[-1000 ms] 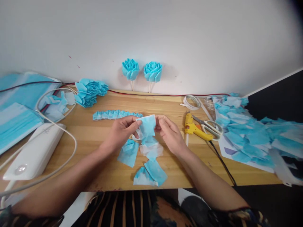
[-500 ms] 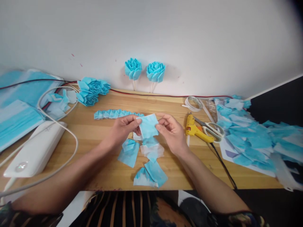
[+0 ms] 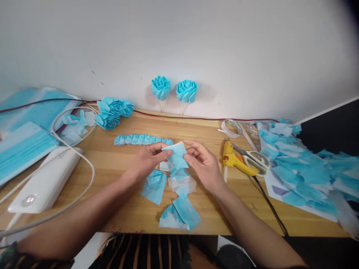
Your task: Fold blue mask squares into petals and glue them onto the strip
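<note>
A light blue square of thin fabric [image 3: 178, 157] is stretched between my two hands above the table. My left hand [image 3: 153, 157] pinches its left corner between thumb and fingers. On the opposite side, my right hand [image 3: 200, 160] grips the right edge the same way. Loose blue pieces lie underneath and nearer to me: a creased piece [image 3: 155, 186] on the left, a whitish translucent piece [image 3: 183, 183] below the square, and a pair of overlapping pieces [image 3: 185, 215] by the front edge. Behind my left hand runs a row of folded blue petals [image 3: 140, 139].
Two blue fabric flowers [image 3: 187, 91] on sticks lean against the wall, with more flowers [image 3: 112, 112] lying left. A yellow glue gun [image 3: 234, 160], scissors [image 3: 256, 160] and a tape roll [image 3: 231, 128] are right, before a heap of blue pieces [image 3: 303, 168]. A white device [image 3: 45, 183] and cable stand left.
The view has shifted slightly, so everything sits a little lower in the picture. Both hands still hold the fabric square, now tilted a bit differently.
</note>
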Demonstrator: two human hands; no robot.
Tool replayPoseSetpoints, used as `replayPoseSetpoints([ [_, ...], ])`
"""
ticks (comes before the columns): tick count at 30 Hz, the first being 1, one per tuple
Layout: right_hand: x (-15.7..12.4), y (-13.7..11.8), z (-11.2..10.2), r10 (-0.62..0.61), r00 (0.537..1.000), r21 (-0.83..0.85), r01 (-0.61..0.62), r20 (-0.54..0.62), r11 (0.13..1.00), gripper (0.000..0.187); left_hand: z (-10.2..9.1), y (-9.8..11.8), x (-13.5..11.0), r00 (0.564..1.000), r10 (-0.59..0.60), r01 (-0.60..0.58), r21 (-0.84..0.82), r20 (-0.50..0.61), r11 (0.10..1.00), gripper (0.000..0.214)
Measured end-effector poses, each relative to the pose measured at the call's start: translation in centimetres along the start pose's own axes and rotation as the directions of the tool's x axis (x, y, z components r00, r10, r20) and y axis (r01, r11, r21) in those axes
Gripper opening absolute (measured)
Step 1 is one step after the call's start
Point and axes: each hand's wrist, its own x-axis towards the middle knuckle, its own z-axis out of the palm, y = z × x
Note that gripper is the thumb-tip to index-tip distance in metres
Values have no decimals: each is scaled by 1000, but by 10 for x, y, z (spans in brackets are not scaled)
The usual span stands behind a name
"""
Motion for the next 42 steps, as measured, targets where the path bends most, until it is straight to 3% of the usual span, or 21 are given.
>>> replayPoseSetpoints([
  [3,1,3,-2,12,1000,-30,-12,-14,999,31,1,2,-1,1000,-4,5,7,-8,1000,24],
  [6,-1,0,-3,-171,979,-252,139,-110,958,16,3,4,-2,1000,-6,7,43,-7,999,24],
  [8,-5,-6,-2,-396,915,-486,315,-72,816,6,4,4,-3,1000,17,-17,78,-4,997,24],
  [10,-8,-13,0,-560,827,-632,462,54,623,9,4,3,-3,999,50,-51,113,6,992,22],
  [12,-9,-18,3,-622,769,-687,531,146,496,10,4,1,-4,997,71,-73,150,20,986,22],
  [15,-8,-19,4,-619,765,-734,522,177,435,8,4,0,-6,993,107,-113,231,42,966,21],
  [23,-6,-15,2,-593,780,-724,525,199,448,3,4,-1,-8,970,239,-241,340,50,909,15],
  [30,-7,-15,3,-574,802,-685,511,163,519,7,5,-1,-7,904,415,-424,354,104,834,8],
  [35,-7,-16,3,-534,833,-670,480,145,566,10,5,-2,-6,871,471,-485,401,140,777,10],
  [39,-8,-17,3,-534,836,-650,475,123,594,12,5,0,-6,885,448,-460,398,130,794,9],
  [42,-9,-17,4,-449,893,-553,396,44,733,12,6,3,-8,943,322,-332,330,85,884,8],
])
